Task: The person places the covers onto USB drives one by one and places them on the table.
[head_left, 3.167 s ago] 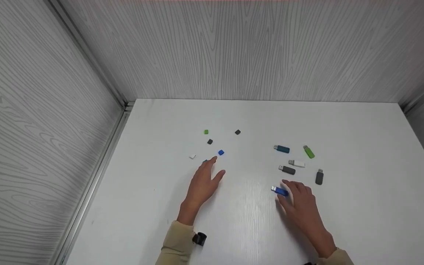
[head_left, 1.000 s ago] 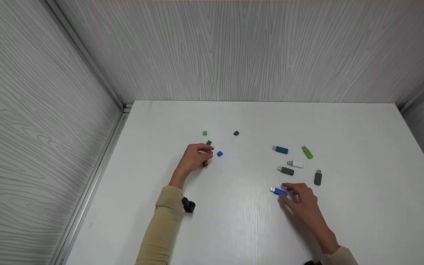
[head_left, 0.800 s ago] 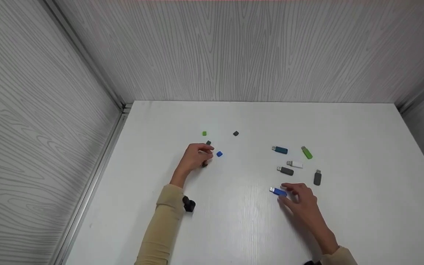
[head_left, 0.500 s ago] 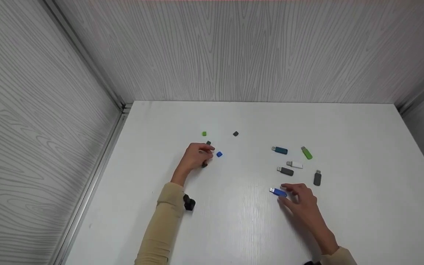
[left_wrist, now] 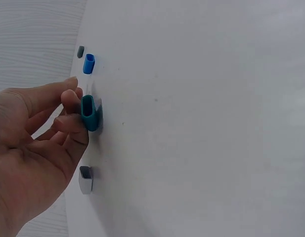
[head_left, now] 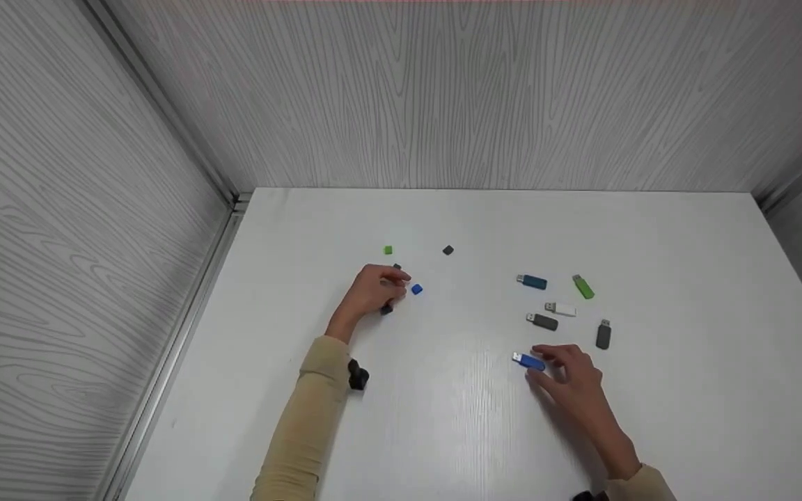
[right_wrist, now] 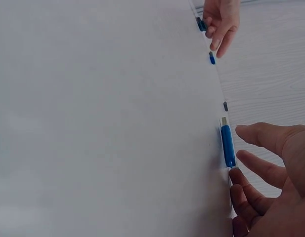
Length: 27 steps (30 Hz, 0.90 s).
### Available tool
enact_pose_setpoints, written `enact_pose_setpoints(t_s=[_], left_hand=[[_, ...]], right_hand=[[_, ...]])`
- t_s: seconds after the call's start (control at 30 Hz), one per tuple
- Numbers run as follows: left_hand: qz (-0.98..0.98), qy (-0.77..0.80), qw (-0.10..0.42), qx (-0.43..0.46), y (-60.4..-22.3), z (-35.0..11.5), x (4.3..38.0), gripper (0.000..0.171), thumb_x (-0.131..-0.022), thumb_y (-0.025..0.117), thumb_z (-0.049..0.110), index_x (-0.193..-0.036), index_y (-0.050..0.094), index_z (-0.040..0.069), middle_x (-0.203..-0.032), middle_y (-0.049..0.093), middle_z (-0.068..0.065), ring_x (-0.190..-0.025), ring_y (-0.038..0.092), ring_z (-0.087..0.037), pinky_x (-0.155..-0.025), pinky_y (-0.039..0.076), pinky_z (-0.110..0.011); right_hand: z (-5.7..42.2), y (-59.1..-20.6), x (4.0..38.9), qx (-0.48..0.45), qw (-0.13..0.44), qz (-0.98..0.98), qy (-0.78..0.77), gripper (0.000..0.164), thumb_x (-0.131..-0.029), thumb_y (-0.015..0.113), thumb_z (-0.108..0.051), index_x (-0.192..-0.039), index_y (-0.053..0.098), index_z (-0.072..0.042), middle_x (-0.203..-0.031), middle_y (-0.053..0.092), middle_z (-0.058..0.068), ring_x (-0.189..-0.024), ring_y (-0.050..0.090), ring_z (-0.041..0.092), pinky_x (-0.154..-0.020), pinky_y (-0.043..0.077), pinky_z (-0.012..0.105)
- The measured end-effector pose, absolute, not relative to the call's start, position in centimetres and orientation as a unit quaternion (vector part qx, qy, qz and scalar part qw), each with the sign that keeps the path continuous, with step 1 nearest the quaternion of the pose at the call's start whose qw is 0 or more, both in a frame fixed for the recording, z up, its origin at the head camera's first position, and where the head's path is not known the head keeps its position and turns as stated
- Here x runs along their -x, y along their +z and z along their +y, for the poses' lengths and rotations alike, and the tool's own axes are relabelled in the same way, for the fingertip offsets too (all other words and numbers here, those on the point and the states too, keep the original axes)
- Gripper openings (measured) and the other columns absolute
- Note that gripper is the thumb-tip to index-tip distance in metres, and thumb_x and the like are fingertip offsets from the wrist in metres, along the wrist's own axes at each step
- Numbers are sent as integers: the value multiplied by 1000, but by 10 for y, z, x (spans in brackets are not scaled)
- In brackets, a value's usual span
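My left hand (head_left: 368, 291) pinches the teal cap (left_wrist: 92, 124). My right hand (head_left: 571, 383) is loose, with the blue stick (head_left: 529, 362) lying between its thumb and finger. A little blue cap (head_left: 417, 289) sits just beside my left fingertips.

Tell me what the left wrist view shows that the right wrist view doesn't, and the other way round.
Only the left wrist view shows the white cap.
Only the right wrist view shows the right hand and, beside its fingers, the blue USB stick.
Both show the left hand at the teal cap, plus the blue cap and the white table. Each also has a dark gray cap, though I can't tell whether it's the same one.
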<state>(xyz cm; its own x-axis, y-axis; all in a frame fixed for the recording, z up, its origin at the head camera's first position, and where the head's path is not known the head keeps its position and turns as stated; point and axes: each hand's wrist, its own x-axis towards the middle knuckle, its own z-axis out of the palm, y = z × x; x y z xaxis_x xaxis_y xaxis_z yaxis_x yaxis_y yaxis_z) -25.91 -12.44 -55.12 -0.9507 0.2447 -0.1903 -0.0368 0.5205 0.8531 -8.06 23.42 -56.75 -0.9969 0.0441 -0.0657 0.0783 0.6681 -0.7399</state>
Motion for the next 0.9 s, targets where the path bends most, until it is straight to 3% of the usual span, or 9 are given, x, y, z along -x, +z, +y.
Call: enact_pose_setpoints(t_s=[0.4, 0.6, 0.9], left_hand=[[880, 441, 155, -84, -550, -121, 264, 24, -97, 72, 6, -120, 79, 12, -120, 76, -8, -115, 68, -25, -104, 55, -42], [882, 435, 162, -88, -551, -121, 266, 26, -97, 73, 6, -122, 78, 13, -125, 75, -8, -121, 67, -27, -109, 53, -44], [875, 437, 173, -113, -552, -119, 272, 29, -96, 72, 5, -125, 77, 8, -127, 75, -10, -120, 68, -27, -107, 54, -43]], right_hand=[[234, -570, 83, -44, 40, 911, -408, 44, -94, 77, -14, -137, 67, -11, -131, 64, 16, -121, 57, 34, -108, 28, 58], [235, -570, 84, -46, 46, 909, -412, 44, -94, 78, -14, -136, 68, -11, -131, 63, 17, -122, 56, 34, -111, 26, 60], [236, -570, 84, -46, 44, 907, -415, 39, -94, 77, -13, -133, 70, -9, -129, 63, 17, -121, 54, 33, -112, 29, 58]])
